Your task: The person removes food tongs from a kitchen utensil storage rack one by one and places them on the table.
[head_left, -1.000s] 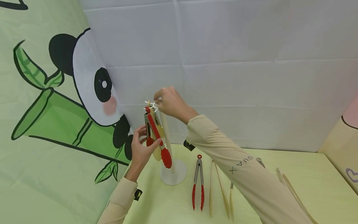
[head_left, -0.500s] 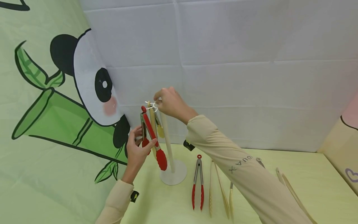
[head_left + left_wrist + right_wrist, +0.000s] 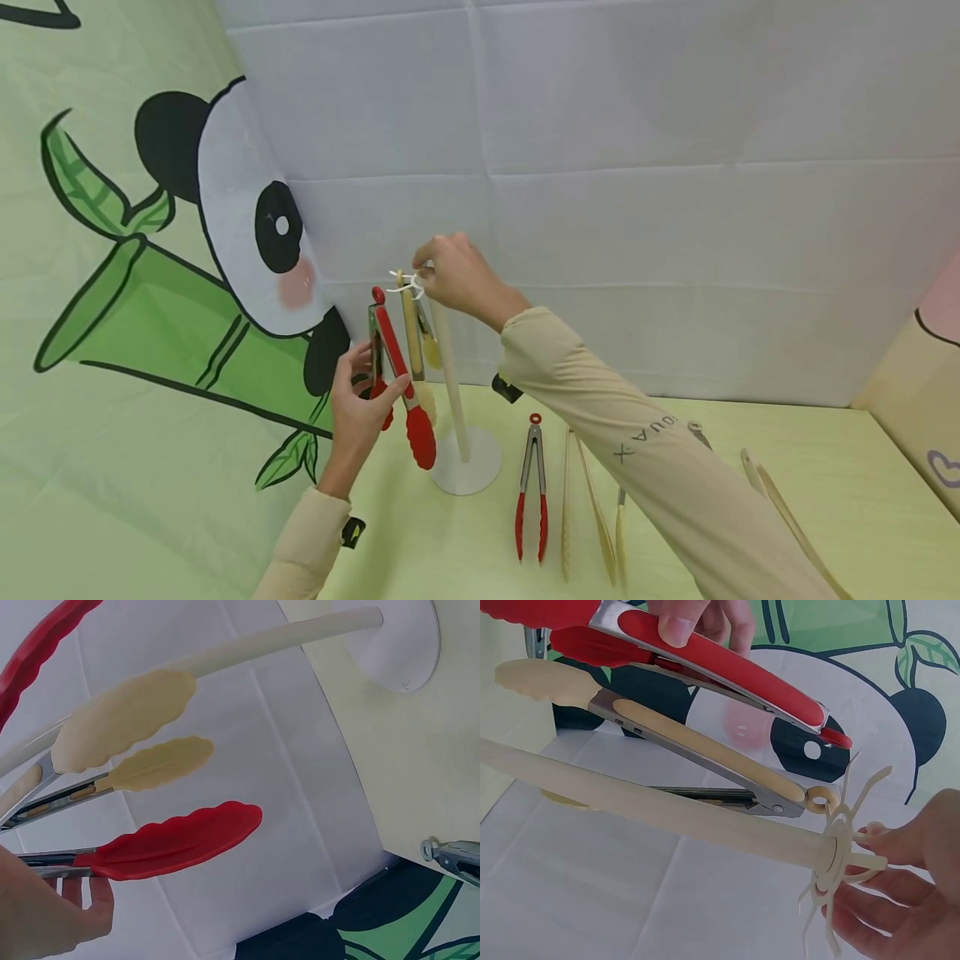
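My left hand (image 3: 363,408) grips a pair of red-and-steel kitchen tongs (image 3: 422,437), thumb and fingers on opposite arms. Their top loop stands apart from the hooks, just left of the rack. The white rack (image 3: 452,392) carries a ring of hooks (image 3: 838,844) at its top. My right hand (image 3: 467,273) pinches this top piece with curled fingers. Beige kitchen tongs (image 3: 705,742) hang by their loop from one hook. Their scalloped tip (image 3: 124,720) shows in the left wrist view beside the pole, with a yellowish tip (image 3: 161,763) near it.
On the table right of the rack's round base (image 3: 480,475) lie red tongs (image 3: 542,517) and several beige ones (image 3: 566,525). More beige tongs (image 3: 787,512) lie farther right, partly behind my right sleeve. A white cloth backdrop (image 3: 637,225) closes the rear.
The red tongs have come off their hook and moved left and slightly down with my left hand. My right hand stays on the rack's top.
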